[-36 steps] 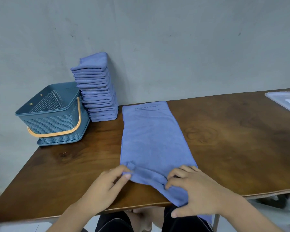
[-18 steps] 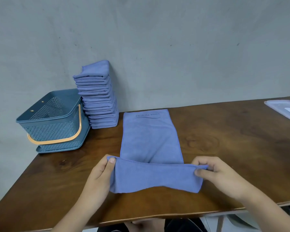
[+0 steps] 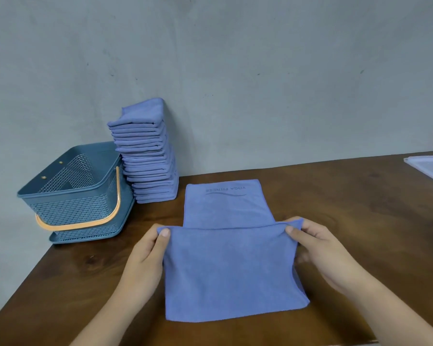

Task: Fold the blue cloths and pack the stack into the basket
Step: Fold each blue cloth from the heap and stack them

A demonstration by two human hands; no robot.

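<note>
A long blue cloth lies on the wooden table, its far end printed with a logo. Its near end is lifted and carried over toward the far end. My left hand pinches the left corner of that lifted edge. My right hand pinches the right corner. A tall stack of folded blue cloths stands against the wall at the back left. Left of the stack, a blue mesh basket with an orange handle sits on the table corner, with nothing showing inside it.
A clear plastic lid lies at the far right edge of the table. A grey wall runs right behind the table. The stack leans slightly and nearly touches the basket.
Both hands took hold of the cloth's near end at the table edge, lifted it and carried it away from me over the cloth. The folded-over flap is much longer now.
</note>
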